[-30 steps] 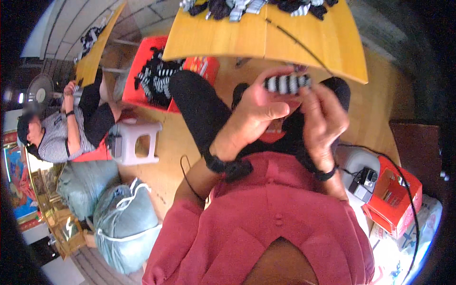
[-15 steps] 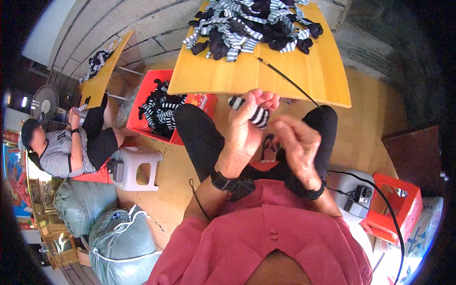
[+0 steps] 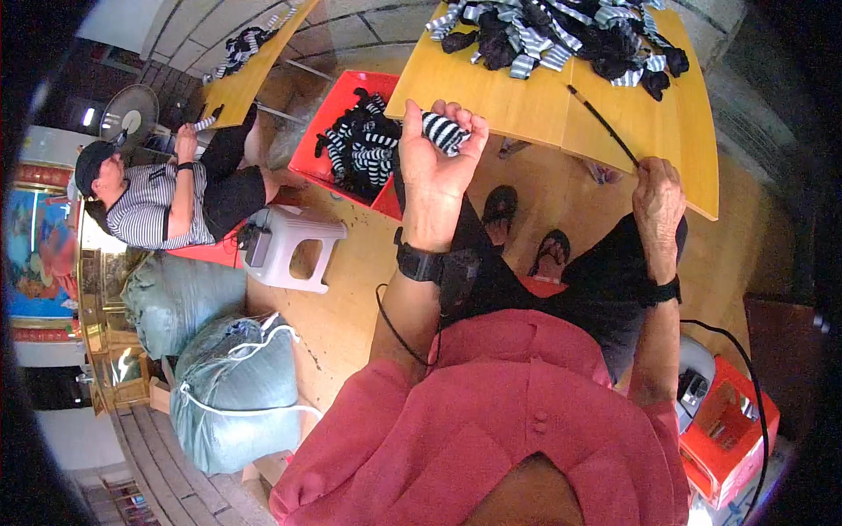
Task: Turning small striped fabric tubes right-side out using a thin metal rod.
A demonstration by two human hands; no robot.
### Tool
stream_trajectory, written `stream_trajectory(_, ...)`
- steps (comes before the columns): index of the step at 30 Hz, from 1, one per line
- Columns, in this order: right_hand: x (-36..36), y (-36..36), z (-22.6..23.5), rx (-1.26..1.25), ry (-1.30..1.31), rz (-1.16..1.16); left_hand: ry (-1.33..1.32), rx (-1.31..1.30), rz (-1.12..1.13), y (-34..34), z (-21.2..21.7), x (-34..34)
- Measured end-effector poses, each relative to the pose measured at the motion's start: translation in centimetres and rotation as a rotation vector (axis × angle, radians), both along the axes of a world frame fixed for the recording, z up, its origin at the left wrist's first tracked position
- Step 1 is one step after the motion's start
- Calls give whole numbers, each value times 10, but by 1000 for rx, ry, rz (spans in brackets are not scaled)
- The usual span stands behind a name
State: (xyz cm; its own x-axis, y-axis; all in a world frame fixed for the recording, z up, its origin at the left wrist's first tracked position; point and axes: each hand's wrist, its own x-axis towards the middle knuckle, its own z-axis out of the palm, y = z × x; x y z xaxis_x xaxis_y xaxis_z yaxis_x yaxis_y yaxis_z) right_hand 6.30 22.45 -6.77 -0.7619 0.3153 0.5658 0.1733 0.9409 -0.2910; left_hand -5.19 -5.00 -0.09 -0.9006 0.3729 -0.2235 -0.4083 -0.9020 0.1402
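My left hand [image 3: 436,168] is raised near the table's front edge, its fingers curled around a small bundled black-and-white striped sock [image 3: 445,133]. Farther right, my right hand [image 3: 658,206] has its fingers closed on the near end of a thin black rod [image 3: 605,125]. That rod lies slantwise over the yellow wooden table [image 3: 517,103], its far tip pointing toward a heap of black and striped socks [image 3: 539,46]. Beside my left hand, below the table's left corner, a red crate [image 3: 307,145] holds more striped socks [image 3: 355,140].
On the left a co-worker [image 3: 158,206] sits by another table [image 3: 246,88], handling a striped piece. A pale plastic stool [image 3: 303,230] stands between us. Stuffed green sacks [image 3: 232,438] occupy the lower left. A red plastic stool [image 3: 728,430] and a black cable [image 3: 745,386] are at my right.
My hands have moved apart. The left has risen with the sock; the right has gone right and taken hold of the rod's near end. The whole view has shifted.
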Motion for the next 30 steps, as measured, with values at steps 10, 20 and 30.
stream_trajectory(10,77,-75,58,-1010,-166,280,31,19,75,-12,6,3)
stream_trajectory(20,80,-111,62,-939,-96,379,4,-18,85,1,4,1)
stream_trajectory(30,91,-118,67,-763,-63,368,106,-10,-27,6,25,23)
